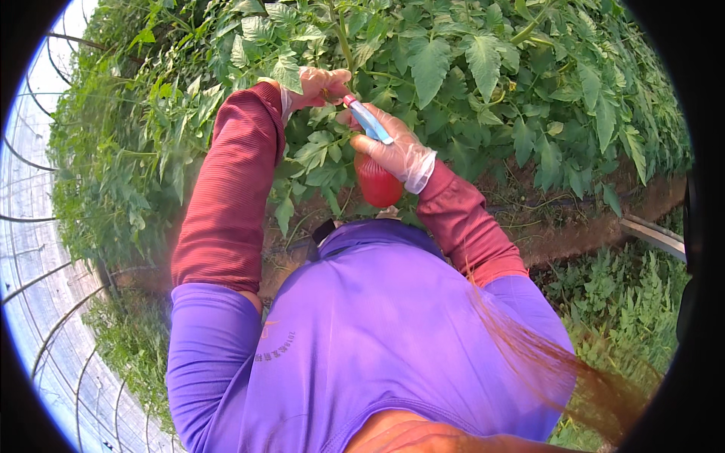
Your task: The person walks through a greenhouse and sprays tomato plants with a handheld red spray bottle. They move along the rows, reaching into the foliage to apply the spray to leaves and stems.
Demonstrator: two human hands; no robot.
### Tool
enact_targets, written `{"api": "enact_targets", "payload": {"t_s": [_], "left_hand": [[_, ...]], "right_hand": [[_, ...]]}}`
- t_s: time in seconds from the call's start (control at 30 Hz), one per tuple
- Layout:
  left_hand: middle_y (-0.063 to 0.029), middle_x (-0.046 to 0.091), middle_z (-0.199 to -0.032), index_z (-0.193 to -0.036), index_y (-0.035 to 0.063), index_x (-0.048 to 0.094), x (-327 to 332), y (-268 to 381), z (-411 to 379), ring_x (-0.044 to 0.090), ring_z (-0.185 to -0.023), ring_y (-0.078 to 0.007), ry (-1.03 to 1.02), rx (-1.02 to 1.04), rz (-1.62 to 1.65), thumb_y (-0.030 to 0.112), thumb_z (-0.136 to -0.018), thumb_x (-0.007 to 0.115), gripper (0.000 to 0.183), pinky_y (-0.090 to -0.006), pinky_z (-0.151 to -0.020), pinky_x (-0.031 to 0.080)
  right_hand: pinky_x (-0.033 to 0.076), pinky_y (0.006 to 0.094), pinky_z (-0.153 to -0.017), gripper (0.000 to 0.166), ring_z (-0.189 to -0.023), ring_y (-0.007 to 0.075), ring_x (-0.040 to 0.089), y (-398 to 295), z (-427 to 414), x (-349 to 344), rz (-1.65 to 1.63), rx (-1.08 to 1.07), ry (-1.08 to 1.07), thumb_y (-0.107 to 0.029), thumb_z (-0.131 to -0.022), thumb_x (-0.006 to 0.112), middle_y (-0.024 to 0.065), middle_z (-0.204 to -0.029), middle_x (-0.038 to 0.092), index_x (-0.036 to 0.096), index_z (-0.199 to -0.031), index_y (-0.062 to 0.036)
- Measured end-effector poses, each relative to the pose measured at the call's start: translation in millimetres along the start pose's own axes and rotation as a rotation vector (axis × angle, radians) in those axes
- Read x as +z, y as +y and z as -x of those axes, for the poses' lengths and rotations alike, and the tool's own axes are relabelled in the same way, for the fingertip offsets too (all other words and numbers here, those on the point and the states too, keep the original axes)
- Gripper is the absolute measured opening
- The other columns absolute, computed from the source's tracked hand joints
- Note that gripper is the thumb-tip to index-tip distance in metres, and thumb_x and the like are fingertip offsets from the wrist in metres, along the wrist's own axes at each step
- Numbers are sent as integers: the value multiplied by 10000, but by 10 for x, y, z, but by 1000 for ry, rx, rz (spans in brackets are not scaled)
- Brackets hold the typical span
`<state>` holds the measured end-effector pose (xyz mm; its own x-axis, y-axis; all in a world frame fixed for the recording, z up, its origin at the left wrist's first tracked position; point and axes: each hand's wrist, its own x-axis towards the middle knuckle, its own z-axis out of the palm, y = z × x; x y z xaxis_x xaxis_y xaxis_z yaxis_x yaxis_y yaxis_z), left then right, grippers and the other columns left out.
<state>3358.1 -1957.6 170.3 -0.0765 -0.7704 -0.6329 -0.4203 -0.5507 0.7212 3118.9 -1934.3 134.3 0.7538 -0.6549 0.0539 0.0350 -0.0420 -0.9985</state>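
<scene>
Tall leafy tomato plants [430, 68] stand before me. My left hand [320, 86], in a clear thin glove, is raised among the leaves beside a stem, its fingers bent around a small plant part with a touch of yellow. My right hand [391, 136], gloved alike, holds a small spray bottle: its blue and white trigger head [368, 120] with a red nozzle points up at my left hand, and its red ribbed body [379, 184] hangs below my palm. Leaves partly cover my left hand.
Bare brown soil [555, 226] with thin stems and a dark hose runs beneath the plants. At the right lies a pale beam [654, 236]. A curved greenhouse wall of film and hoops [34, 215] rises at the left. More greenery [612, 306] grows at the lower right.
</scene>
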Motion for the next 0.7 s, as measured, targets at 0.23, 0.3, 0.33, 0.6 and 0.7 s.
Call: {"api": "enact_targets", "payload": {"t_s": [0.23,0.3,0.33,0.6,0.7], "left_hand": [[-53,681,-1087,-1196,19,677,77,-213,69,615,-953,-132,-171,225,179,516,-997,501,564,-298,-900,525],[-66,668,-1080,-1181,5,671,111,-155,88,625,-991,-167,-153,49,495,527,-988,506,581,-329,-931,531],[-76,666,-1107,-1193,10,662,133,-117,151,623,-1022,-173,-121,52,507,534,-985,504,586,-334,-946,526],[-167,609,-1306,-1350,45,520,134,-217,133,613,-1161,-246,-155,123,597,518,-994,489,593,-381,-1020,494],[-176,590,-1332,-1344,36,506,197,-123,201,597,-1190,-249,-66,80,651,488,-1007,488,564,-387,-1034,484]], "right_hand": [[498,414,-857,476,-944,316,653,2,-196,8,301,222,-127,-285,-811,636,131,-1000,675,606,-1254,-113],[494,396,-787,373,-847,292,649,10,-138,-30,219,173,-55,-283,-799,640,129,-918,659,637,-1125,-100],[492,387,-774,351,-828,285,645,45,-113,-45,177,105,-18,-279,-798,639,125,-901,655,639,-1100,-100],[486,371,-740,250,-752,262,621,-91,-127,-148,260,130,-71,-257,-790,641,93,-808,632,643,-988,-105],[487,376,-725,231,-743,270,627,-21,-88,-141,200,73,-55,-248,-783,635,96,-798,635,636,-964,-105]]}}
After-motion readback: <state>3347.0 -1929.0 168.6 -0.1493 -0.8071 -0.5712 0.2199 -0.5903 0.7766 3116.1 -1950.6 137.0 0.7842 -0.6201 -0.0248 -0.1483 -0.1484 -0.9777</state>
